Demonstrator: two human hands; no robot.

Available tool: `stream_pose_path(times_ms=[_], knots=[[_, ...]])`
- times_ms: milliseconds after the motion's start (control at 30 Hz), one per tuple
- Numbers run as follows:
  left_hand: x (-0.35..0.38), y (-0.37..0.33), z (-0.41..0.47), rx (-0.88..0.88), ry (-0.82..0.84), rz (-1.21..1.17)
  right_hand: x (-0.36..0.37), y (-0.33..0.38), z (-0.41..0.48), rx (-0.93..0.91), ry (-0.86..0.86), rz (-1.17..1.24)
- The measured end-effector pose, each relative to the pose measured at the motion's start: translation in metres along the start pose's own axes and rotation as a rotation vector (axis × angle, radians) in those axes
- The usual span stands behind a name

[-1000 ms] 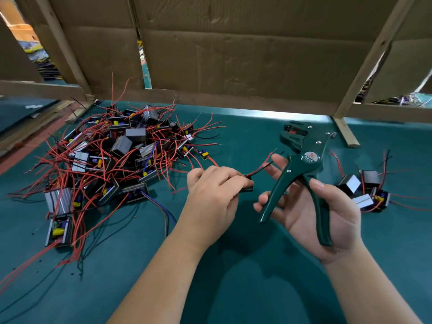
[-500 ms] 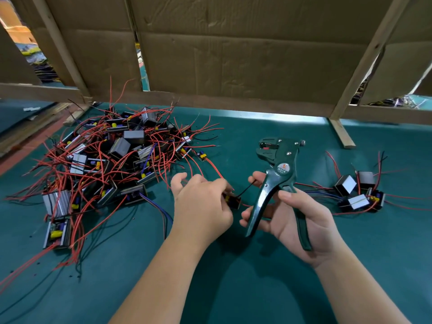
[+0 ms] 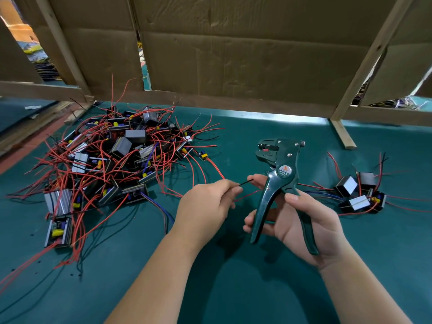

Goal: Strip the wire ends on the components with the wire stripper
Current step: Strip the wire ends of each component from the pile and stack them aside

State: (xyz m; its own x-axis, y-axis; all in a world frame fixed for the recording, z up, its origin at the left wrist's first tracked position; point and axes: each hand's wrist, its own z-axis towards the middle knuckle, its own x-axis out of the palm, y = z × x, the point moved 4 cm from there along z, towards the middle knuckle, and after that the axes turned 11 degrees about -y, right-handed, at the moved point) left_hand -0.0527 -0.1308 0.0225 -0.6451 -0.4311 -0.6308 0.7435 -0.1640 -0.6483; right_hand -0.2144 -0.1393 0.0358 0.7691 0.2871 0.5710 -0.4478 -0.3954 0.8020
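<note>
1. Left hand (image 3: pixel 205 204) pinches a black wire (image 3: pixel 245 182) near its tip, aiming it for feeding.
2. Right hand (image 3: pixel 301 225) grips the wire stripper (image 3: pixel 280 178) by both handles, head upright, not yet on the wire.
3. Tangled component pile (image 3: pixel 112 160) lies left on the counter (image 3: pixel 257 288); small group (image 3: pixel 357 192) lies right, probably sorted apart.

The stripper (image 3: pixel 284 160) is dark green with a round orange-and-silver badge, the wire (image 3: pixel 245 182) is black, and the table (image 3: pixel 233 288) is plain teal. The pile (image 3: pixel 112 160) is mostly red wires with a few black and blue ones, among black components with yellow parts and grey, silver-striped faces. The cardboard (image 3: pixel 245 61) is brown, and the frame (image 3: pixel 364 64) is pale wood.
</note>
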Motion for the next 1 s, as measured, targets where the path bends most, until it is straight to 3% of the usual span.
stream_pose_path(times_ms=[133, 233, 333, 500, 733, 1000], knots=[[-0.004, -0.005, 0.000, 0.008, -0.129, -0.148, 0.002, 0.001, -0.002, -0.023, -0.029, -0.007], [-0.007, -0.003, 0.002, -0.084, -0.242, -0.338, -0.001, 0.003, -0.006, -0.040, -0.044, -0.015], [-0.011, -0.002, 0.003, -0.131, -0.295, -0.440, 0.001, -0.001, -0.012, 0.043, 0.062, -0.019], [-0.021, -0.009, 0.004, -0.032, -0.360, -0.417, 0.011, -0.012, -0.016, 0.171, 0.175, -0.015], [-0.025, -0.013, 0.005, 0.071, -0.374, -0.328, 0.014, -0.011, -0.018, 0.184, 0.234, -0.039], [-0.031, -0.015, 0.005, 0.145, -0.396, -0.294, 0.011, -0.014, -0.017, 0.156, 0.164, -0.111]])
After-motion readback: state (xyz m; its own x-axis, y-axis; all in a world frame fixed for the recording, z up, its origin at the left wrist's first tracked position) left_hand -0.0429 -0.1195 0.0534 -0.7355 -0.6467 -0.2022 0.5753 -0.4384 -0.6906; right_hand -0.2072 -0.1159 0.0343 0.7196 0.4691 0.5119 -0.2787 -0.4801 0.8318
